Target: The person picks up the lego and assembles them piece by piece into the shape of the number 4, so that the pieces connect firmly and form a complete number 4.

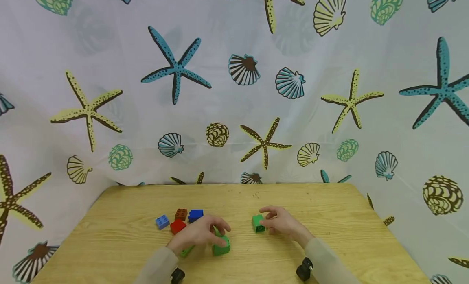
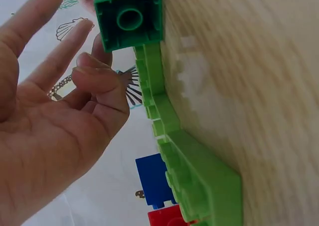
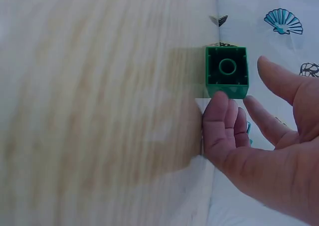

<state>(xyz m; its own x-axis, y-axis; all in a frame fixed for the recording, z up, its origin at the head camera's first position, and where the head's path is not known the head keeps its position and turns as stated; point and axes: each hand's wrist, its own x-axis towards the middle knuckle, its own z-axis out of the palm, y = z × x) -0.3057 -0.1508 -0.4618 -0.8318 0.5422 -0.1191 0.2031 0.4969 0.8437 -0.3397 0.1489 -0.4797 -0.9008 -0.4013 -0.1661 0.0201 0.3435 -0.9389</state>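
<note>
Two green toy building bricks lie on their sides on the wooden table, hollow undersides toward me. My left hand (image 1: 199,232) hovers over the nearer green brick (image 1: 221,248); its fingers are loosely bent and spread, not closed round it. In the left wrist view this brick (image 2: 128,19) is beyond the fingertips. Beside the other green brick (image 1: 258,223) is my right hand (image 1: 283,223), thumb and fingers apart. The right wrist view shows fingertips close to that brick (image 3: 227,69); whether they touch it, I cannot tell.
Light green bricks (image 2: 199,171) lie beneath my left wrist, partly hidden in the head view. Beyond them are a red brick (image 1: 178,226), a light blue brick (image 1: 162,222), a brown brick (image 1: 181,214) and a dark blue brick (image 1: 196,215). A patterned curtain (image 1: 220,105) surrounds the table (image 1: 311,198).
</note>
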